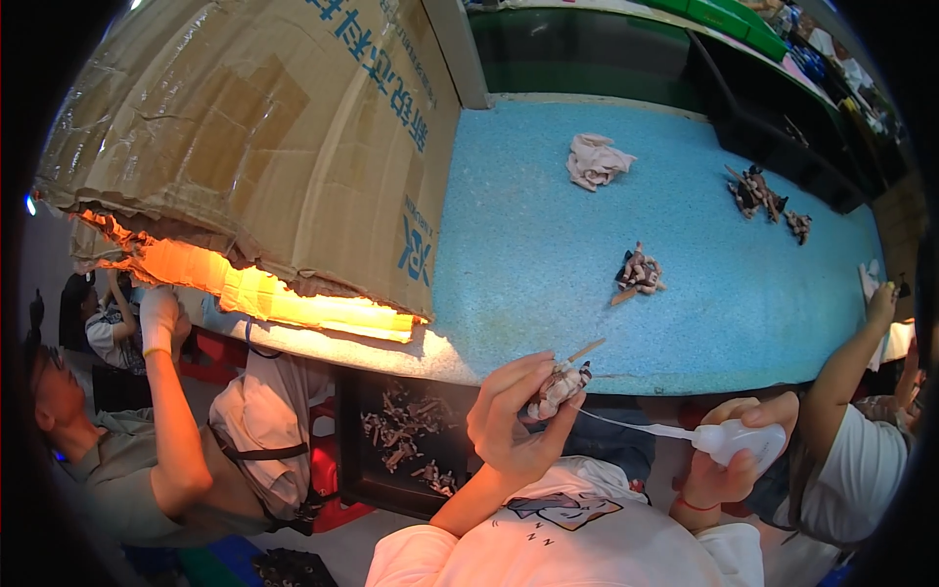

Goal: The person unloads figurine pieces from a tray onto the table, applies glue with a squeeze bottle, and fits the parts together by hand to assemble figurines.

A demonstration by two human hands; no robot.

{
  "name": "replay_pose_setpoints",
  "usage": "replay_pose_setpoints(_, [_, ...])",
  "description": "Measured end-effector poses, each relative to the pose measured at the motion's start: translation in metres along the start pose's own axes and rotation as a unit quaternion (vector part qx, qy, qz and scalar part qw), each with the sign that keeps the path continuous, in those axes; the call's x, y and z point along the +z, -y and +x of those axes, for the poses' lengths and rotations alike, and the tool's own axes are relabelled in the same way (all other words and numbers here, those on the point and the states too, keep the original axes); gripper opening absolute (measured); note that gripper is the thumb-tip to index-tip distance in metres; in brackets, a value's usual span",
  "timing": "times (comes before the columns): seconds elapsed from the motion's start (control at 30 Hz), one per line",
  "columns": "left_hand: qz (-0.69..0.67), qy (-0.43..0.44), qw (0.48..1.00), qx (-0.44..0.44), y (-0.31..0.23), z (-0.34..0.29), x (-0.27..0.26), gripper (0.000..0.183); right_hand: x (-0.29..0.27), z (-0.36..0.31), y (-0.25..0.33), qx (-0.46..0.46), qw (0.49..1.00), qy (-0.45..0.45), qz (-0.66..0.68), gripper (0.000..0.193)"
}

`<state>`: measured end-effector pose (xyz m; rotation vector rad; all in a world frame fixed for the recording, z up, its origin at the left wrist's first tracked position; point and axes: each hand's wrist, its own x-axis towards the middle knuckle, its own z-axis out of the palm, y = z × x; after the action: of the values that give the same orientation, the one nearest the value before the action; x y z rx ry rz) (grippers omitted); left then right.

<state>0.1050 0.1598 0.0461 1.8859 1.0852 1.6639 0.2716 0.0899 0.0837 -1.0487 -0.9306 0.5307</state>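
My left hand (511, 416) is closed around a small painted figurine (559, 387), with pale and dark parts and a thin tan stick jutting from it. My right hand (719, 479) grips a white squeeze bottle (748, 439). The bottle's long thin nozzle (636, 425) points left, its tip close to the figurine; whether they touch I cannot tell. Both hands are at the near edge of the blue tabletop (528, 293). Farther in on it lies another figurine (639, 272) with a similar stick.
A large cardboard box (333, 147), glowing orange inside, covers the table's left. A crumpled pale cloth (599, 161) and more figurines (755, 193) lie farther back, near a black bin (782, 147). A dark tray (367, 479) below holds several figure pieces. People sit on both sides.
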Motion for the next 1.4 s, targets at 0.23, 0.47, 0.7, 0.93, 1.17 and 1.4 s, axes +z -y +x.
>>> replay_pose_setpoints(0.23, [-0.106, 0.009, 0.994, -0.033, 0.003, -0.003, 0.001, 0.039, 0.001, 0.011, -0.007, 0.029, 0.985, -0.013, 0.171, 0.031])
replay_pose_setpoints(0.47, [-0.117, 0.013, 0.993, 0.026, 0.008, -0.003, 0.0, 0.036, 0.001, 0.011, -0.01, 0.016, 0.988, 0.005, 0.153, 0.034])
replay_pose_setpoints(0.7, [-0.123, 0.015, 0.992, 0.033, 0.01, -0.006, 0.002, 0.031, -0.004, 0.01, -0.009, 0.017, 0.994, 0.007, 0.105, 0.037])
replay_pose_setpoints(0.93, [-0.121, 0.011, 0.992, 0.033, 0.009, -0.008, 0.003, 0.028, -0.005, 0.007, -0.006, 0.029, 0.998, 0.002, 0.047, 0.04])
replay_pose_setpoints(1.17, [-0.121, 0.01, 0.992, 0.029, 0.008, -0.007, 0.003, 0.029, -0.007, 0.005, -0.002, 0.021, 1.0, -0.002, 0.004, 0.041])
replay_pose_setpoints(1.4, [-0.111, 0.008, 0.993, 0.025, 0.009, -0.008, 0.002, 0.031, -0.008, 0.006, 0.0, 0.025, 1.0, 0.0, -0.008, 0.041])
